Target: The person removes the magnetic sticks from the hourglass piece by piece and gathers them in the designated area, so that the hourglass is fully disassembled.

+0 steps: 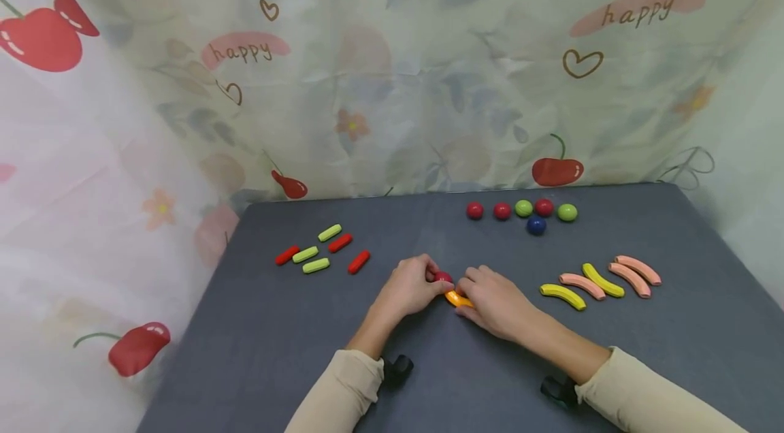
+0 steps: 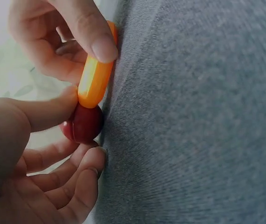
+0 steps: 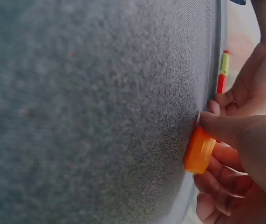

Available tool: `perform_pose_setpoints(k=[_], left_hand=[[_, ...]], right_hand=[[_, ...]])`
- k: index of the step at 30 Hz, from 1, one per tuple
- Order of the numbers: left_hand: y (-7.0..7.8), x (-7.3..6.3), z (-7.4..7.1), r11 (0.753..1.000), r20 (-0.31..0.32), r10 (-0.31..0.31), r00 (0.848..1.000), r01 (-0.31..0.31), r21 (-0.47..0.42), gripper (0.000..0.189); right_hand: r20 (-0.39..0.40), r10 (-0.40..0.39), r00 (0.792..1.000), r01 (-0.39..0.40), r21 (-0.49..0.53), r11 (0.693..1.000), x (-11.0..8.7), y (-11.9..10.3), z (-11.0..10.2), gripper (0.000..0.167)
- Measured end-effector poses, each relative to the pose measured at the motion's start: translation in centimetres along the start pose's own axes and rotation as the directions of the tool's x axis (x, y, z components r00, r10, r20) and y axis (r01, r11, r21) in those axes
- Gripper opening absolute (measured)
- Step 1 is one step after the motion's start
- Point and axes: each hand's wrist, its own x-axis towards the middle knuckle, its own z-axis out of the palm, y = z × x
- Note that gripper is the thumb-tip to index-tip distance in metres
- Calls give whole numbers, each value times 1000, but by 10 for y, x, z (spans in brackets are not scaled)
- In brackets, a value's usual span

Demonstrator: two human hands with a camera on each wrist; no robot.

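Near the middle of the dark grey table [image 1: 275, 331], my left hand [image 1: 407, 286] pinches a dark red ball [image 2: 82, 125] between thumb and fingers. My right hand [image 1: 496, 302] grips an orange curved piece [image 2: 95, 84], its thumb along one side. One end of the orange piece meets the ball in the left wrist view, and the left thumb tip lies beside that contact. In the right wrist view, the other end of the orange piece [image 3: 200, 151] sticks out from under the right thumb; the ball cannot be seen there.
Short red rods [image 1: 358, 262] and light green rods [image 1: 316, 265] lie to the left. At the back right are red balls [image 1: 474, 210], green balls [image 1: 567, 212] and a blue ball [image 1: 535, 225]. Yellow curved pieces [image 1: 603, 280] and pink curved pieces [image 1: 582, 285] lie at the right.
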Motion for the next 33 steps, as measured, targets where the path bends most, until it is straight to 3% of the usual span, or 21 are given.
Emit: perform_pose_setpoints(k=[3,8,12,16,23,28,33], left_hand=[[2,2,3,1000,-15,0,1000,0,25,33],[7,11,0,999,-125,-30,992,35,36,31],[16,30,-6,1000,-161,21,987,-19,15,31],[24,60,-4,998,-213,62,975,-58,28,33],[32,109,11,1000,-344,-12,939,9,-12,33],[36,127,17,999,-401,-30,916,37,11,34],[37,133,21,998,-390,-22,921,42,44,35]], right_hand=[[76,-22,997,17,67,998,-3,4,-5,22],[167,1,986,-35,201,979,-20,19,-23,18],[138,96,986,-116,146,983,-41,37,-38,18],[132,163,978,-177,107,978,-62,55,-51,18],[183,224,957,-244,91,966,-91,74,-62,19],[248,261,933,-284,62,957,-105,80,-65,20],[271,326,906,-347,31,938,-116,84,-65,21]])
